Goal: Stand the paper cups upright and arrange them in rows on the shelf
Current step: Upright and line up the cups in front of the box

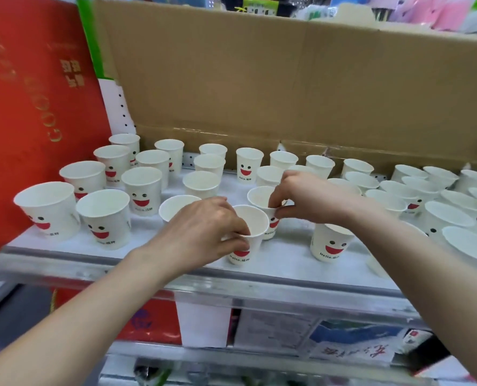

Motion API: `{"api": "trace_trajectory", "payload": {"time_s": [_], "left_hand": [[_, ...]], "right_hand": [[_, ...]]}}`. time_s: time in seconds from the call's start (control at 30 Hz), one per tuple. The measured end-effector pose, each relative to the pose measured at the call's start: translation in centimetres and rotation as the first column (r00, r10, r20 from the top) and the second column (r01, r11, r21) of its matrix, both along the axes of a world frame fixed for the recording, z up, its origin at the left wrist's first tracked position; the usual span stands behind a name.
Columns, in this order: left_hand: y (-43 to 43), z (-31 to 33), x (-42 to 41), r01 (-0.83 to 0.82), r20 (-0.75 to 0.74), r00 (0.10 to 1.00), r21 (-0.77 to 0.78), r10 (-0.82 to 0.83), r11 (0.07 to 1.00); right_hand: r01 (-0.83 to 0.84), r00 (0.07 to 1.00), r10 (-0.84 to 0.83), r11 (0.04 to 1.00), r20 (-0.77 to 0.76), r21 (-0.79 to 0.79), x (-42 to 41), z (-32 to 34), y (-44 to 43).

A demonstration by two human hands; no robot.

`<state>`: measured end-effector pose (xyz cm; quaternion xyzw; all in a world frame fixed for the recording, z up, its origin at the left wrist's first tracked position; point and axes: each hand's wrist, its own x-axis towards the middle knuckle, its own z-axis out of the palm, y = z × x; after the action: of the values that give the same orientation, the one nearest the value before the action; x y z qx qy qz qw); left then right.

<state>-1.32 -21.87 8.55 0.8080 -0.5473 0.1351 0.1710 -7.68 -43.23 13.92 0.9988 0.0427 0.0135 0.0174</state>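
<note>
Left hand [201,232] pinches the rim of a front cup [247,238] at lower centre; right hand [301,196] pinches the cup behind [262,201]. Both upright on the shelf [148,263]; next, likely nudge them into line with neighbouring rows

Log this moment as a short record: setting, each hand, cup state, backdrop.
setting: white shelf crowded with smiley-face paper cups
left hand: left hand pinches the rim of the front cup, near the shelf edge
right hand: right hand pinches the rim of the cup behind it
cup state: all visible cups upright, loosely spaced, rows uneven
backdrop: cardboard sheet behind; red box at left
</note>
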Motion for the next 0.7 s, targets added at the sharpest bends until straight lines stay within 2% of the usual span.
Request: {"api": "trace_trajectory", "payload": {"time_s": [0.17, 0.33, 0.4, 0.5, 0.6, 0.7], "left_hand": [[1.1, 0.7, 0.0, -0.016, -0.019, 1.000, -0.053, 0.015, 0.998], [1.6, 2.6, 0.9, -0.055, 0.001, 0.998, -0.094, 0.055, 0.994], [1.2, 3.4, 1.4, -0.080, 0.011, 0.997, -0.090, 0.081, 0.993], [0.0, 4.6, 2.8, -0.113, 0.037, 0.993, -0.010, 0.114, 0.994], [-1.7, 5.5, 4.1, -0.134, 0.057, 0.990, 0.140, 0.127, 0.981], [-3.1, 5.6, 5.0, -0.117, 0.040, 0.993, 0.264, 0.111, 0.957]], "right_hand": [[-0.113, 0.994, 0.114, 0.990, -0.001, -0.080, 2.8, 0.5, 0.9], [-0.165, 0.986, 0.165, 0.984, 0.003, -0.068, 4.1, 0.1, 1.5], [-0.190, 0.980, 0.190, 0.982, -0.054, 0.004, 4.0, 0.9, 0.8], [-0.135, 0.991, 0.136, 0.987, -0.008, 0.090, 4.4, 2.9, -2.0], [-0.034, 0.997, 0.037, 0.998, 0.065, -0.049, 5.4, 3.5, -4.7], [0.015, 0.999, -0.020, 0.985, -0.030, -0.173, 6.4, 2.0, -5.5]]}}
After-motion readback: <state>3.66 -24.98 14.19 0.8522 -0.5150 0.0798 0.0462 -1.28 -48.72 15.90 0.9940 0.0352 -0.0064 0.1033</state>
